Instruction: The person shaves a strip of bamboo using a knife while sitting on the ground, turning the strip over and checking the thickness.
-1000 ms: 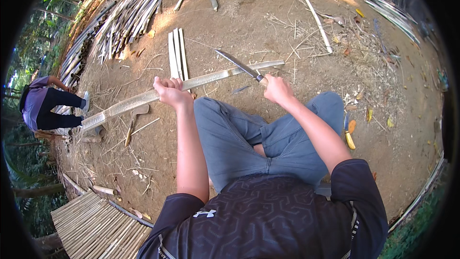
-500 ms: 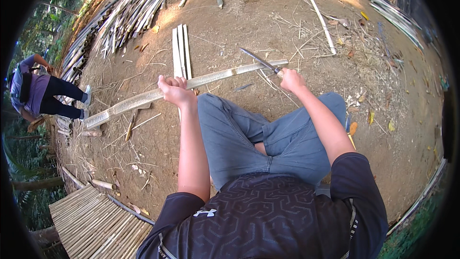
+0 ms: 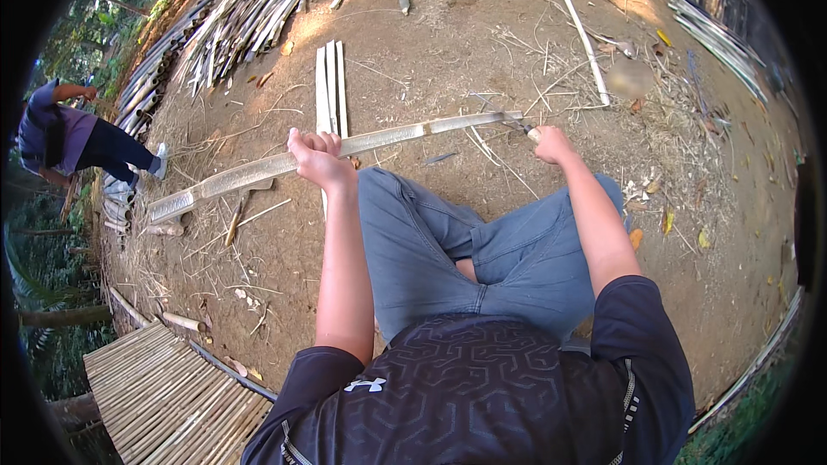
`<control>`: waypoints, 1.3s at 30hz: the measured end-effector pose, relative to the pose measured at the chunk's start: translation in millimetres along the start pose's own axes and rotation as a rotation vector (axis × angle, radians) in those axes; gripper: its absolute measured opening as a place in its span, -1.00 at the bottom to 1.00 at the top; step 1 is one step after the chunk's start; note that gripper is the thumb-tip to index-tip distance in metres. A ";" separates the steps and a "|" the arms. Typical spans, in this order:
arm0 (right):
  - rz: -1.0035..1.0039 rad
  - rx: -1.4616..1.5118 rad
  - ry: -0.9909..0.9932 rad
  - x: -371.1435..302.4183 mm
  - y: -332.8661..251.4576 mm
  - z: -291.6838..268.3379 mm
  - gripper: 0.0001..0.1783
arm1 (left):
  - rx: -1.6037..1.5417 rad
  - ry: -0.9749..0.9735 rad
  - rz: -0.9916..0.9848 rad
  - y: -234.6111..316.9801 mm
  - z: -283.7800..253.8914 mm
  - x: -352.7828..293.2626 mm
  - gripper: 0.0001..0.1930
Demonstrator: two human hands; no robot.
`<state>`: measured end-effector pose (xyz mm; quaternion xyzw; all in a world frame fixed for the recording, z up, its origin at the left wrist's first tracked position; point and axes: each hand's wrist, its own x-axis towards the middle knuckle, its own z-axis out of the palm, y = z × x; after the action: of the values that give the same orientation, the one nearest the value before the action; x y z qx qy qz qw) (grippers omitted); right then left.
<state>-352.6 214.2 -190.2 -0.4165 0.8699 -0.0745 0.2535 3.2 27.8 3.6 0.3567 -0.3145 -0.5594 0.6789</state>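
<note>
Bamboo strip, long, pale, brown-jointed

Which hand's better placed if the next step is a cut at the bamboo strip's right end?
Right, I'd judge: the right hand grips the knife by its handle, close to that end. The left hand holds the bamboo strip farther left, so seems better suited to steadying.
</note>
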 end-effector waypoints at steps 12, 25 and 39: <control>0.174 -0.092 0.073 -20.9 -16.7 -4.8 -0.64 | -0.016 -0.047 0.023 1.7 20.2 -12.9 -0.52; -0.369 0.243 0.154 -106.7 -134.8 -19.6 -0.60 | -0.116 0.055 0.011 -0.1 4.3 -5.8 -0.49; -0.332 0.156 0.043 -101.6 -135.3 -39.6 -0.67 | -0.144 0.076 -0.029 -4.9 -13.4 7.7 -0.54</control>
<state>-226.2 201.6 -71.5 -0.5317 0.7860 -0.1915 0.2507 13.1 21.4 -7.6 0.3326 -0.2425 -0.5765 0.7059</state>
